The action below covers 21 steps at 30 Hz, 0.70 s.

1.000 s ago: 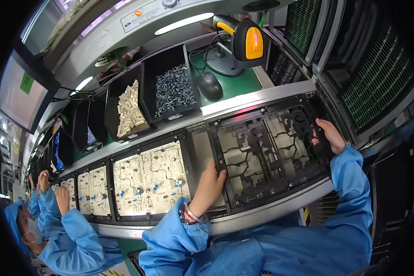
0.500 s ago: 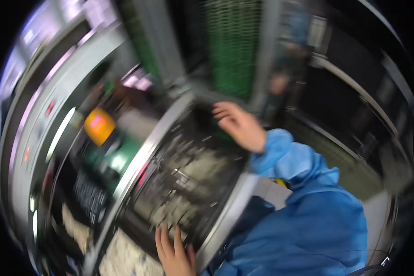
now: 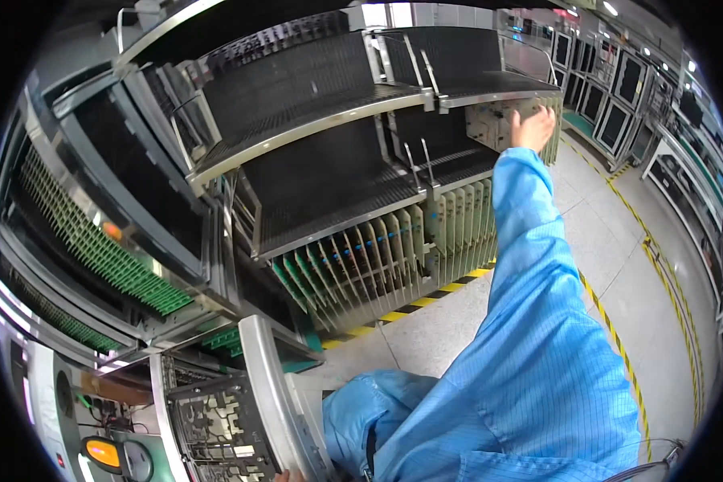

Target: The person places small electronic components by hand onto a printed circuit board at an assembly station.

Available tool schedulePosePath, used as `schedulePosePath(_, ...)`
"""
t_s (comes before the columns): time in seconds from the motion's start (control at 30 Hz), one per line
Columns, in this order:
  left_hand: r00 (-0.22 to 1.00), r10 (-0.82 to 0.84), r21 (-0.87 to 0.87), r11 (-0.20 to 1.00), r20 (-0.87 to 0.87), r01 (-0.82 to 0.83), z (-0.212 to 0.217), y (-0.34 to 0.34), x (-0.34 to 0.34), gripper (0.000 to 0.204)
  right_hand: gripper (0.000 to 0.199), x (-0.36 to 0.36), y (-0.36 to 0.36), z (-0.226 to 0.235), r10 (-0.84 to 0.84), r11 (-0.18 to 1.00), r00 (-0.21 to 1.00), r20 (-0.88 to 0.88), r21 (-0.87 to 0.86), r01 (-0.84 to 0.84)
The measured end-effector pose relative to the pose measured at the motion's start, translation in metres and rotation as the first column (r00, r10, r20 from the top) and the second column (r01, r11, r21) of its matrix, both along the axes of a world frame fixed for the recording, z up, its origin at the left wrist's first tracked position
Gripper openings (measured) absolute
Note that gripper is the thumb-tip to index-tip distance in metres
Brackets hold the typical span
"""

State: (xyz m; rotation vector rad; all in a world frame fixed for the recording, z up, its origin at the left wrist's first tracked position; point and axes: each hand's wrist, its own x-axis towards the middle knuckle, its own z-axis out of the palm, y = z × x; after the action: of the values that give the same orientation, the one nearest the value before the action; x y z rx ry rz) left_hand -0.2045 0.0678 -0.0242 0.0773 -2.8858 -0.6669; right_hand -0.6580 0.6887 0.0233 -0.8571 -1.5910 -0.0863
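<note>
My right arm, in a blue sleeve, is stretched far forward. At its end my right hand (image 3: 533, 128) is open, thumb apart from the fingers, by the right end of a black slotted rack (image 3: 329, 112). Behind the hand is a pale board (image 3: 494, 122) standing on edge; whether I touch it, I cannot tell. Only a few fingertips of my left hand (image 3: 289, 475) show at the lower edge, beside a dark fixture (image 3: 221, 430) with cut-outs. That fixture lies between two silver rails (image 3: 269, 377).
Several pale boards stand upright in a row (image 3: 377, 249) under the rack's lower shelf. At left are metal-framed magazines (image 3: 96, 233) with green slotted sides. An orange-and-grey device (image 3: 103, 455) sits lower left. Yellow-black tape (image 3: 414, 307) marks the floor.
My view has swung toward the rack, so the fixture now sits at lower left. My right hand has left the fixture's side and reached out far. The left hand has mostly dropped out of view.
</note>
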Motion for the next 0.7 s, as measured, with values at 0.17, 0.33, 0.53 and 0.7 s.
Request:
schedulePosePath(0.17, 0.999, 0.05, 0.076, 0.996, 0.004, -0.051, 0.001, 0.006, -0.015, 0.052, 0.045, -0.001, 0.083, -0.035, 0.262, 0.961, 0.965, -0.02, -0.089, -0.263)
schedulePosePath(0.33, 0.999, 0.01, -0.203, 0.979, -0.048, -0.02, 0.02, 0.028, -0.035, 0.046, 0.037, -0.018, 0.09, -0.04, 0.324, 0.944, 0.946, 0.003, -0.062, -0.324)
schedulePosePath(0.53, 0.995, -0.025, -0.221, 0.975, -0.092, 0.004, 0.027, 0.04, -0.058, 0.039, 0.027, -0.001, 0.094, -0.042, 0.459, 0.886, 0.88, -0.119, -0.006, -0.463)
schedulePosePath(0.7, 0.993, -0.066, -0.296, 0.955, -0.095, 0.035, 0.035, 0.045, -0.078, 0.033, 0.021, 0.076, 0.077, -0.03, 0.627, 0.775, 0.753, -0.201, 0.056, -0.63)
